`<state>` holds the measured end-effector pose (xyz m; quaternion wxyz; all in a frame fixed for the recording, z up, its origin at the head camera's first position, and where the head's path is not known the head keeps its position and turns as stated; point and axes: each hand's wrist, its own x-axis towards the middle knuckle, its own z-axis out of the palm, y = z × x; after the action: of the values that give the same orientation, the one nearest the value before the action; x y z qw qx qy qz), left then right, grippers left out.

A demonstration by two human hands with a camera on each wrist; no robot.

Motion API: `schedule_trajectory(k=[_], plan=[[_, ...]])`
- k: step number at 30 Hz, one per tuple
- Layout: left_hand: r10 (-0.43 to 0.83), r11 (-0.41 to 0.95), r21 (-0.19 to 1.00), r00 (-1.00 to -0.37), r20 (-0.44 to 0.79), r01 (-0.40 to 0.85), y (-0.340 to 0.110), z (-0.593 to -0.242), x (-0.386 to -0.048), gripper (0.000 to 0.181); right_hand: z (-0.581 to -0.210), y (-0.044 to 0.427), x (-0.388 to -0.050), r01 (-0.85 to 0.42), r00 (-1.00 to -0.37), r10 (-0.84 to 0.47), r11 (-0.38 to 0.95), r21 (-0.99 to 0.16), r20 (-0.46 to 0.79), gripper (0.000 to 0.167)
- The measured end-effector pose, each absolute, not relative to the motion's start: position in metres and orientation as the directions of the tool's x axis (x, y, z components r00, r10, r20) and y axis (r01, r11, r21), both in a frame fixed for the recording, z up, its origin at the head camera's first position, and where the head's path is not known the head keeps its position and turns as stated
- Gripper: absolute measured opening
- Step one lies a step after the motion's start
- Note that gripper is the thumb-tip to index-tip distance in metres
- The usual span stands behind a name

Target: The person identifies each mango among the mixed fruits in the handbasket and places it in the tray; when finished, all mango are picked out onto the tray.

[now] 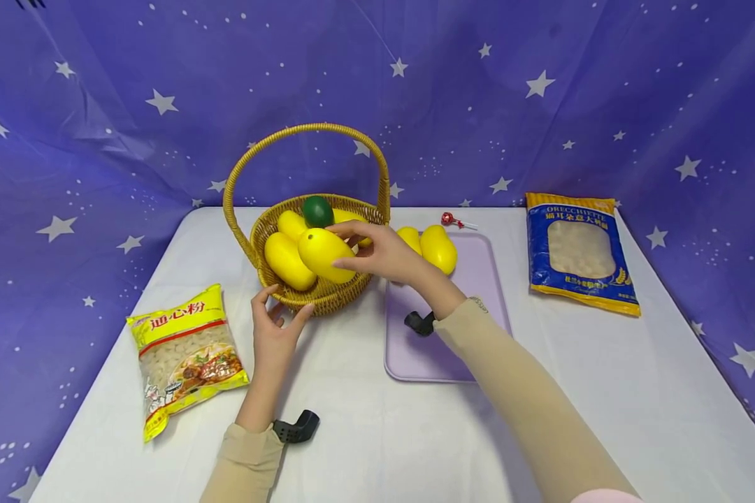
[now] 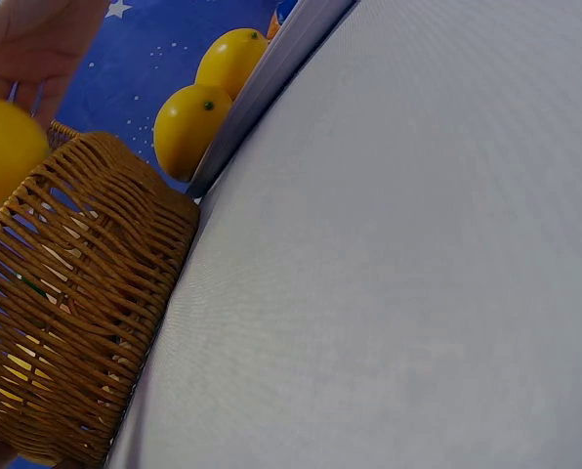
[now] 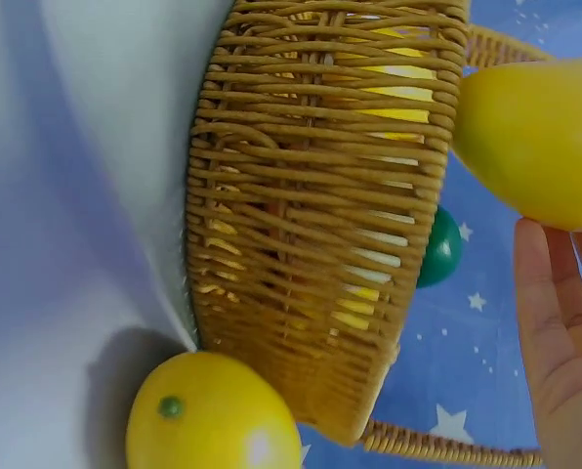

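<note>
My right hand [image 1: 384,255] grips a yellow mango [image 1: 324,254] over the front right of the wicker basket [image 1: 330,302]. In the right wrist view the mango [image 3: 540,142] is above the basket's rim, with the fingers [image 3: 555,322] against it. My left hand [image 1: 276,332] holds the front left rim of the basket, thumb and fingers spread along it. Inside the basket lie several yellow mangoes [image 1: 288,261] and a dark green round fruit [image 1: 317,212]. Two more mangoes [image 1: 439,249] lie at the back of the purple tray [image 1: 443,349], right of the basket.
A yellow pasta bag [image 1: 189,356] lies on the left of the white table [image 1: 365,433]. On the right is a blue and orange pasta bag [image 1: 581,253]. A red lollipop [image 1: 448,219] lies behind the tray. The basket's tall handle [image 1: 321,128] arches over it.
</note>
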<state>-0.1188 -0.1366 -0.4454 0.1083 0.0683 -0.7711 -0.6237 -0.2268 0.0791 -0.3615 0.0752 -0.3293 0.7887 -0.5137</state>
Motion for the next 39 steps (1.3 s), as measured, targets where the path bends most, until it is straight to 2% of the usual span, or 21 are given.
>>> schedule_trajectory(k=[4,11,20,27,35,39], plan=[[-0.25,0.215,0.976,-0.963,0.099,0.044,-0.144,-0.469,-0.129,0.07,-0.36,0.094,-0.223,-0.401,-0.809,-0.548,0.248,-0.882,0.213,0.052],[-0.252,0.218,0.975,-0.962,0.1,0.044,-0.144,-0.47,-0.128,0.071,-0.356,0.133,-0.217,-0.333,-0.886,-0.416,0.26,-0.906,0.207,0.052],[-0.259,0.216,0.976,-0.961,0.094,0.037,-0.145,-0.47,-0.128,0.071,-0.368,0.194,-0.223,-0.206,-0.957,-0.227,0.096,-0.974,0.18,0.046],[-0.265,0.231,0.972,-0.959,0.098,0.035,-0.144,-0.471,-0.128,0.072,-0.382,0.236,-0.222,-0.127,-0.989,-0.088,0.064,-0.99,0.121,0.047],[-0.256,0.232,0.972,-0.963,0.083,0.022,-0.144,-0.471,-0.128,0.072,-0.399,0.272,-0.223,0.083,-0.993,0.081,0.014,-0.996,-0.082,0.057],[-0.252,0.22,0.975,-0.964,0.084,0.028,-0.144,-0.47,-0.128,0.072,-0.409,0.283,-0.227,0.205,-0.974,0.111,0.059,-0.977,-0.197,0.069]])
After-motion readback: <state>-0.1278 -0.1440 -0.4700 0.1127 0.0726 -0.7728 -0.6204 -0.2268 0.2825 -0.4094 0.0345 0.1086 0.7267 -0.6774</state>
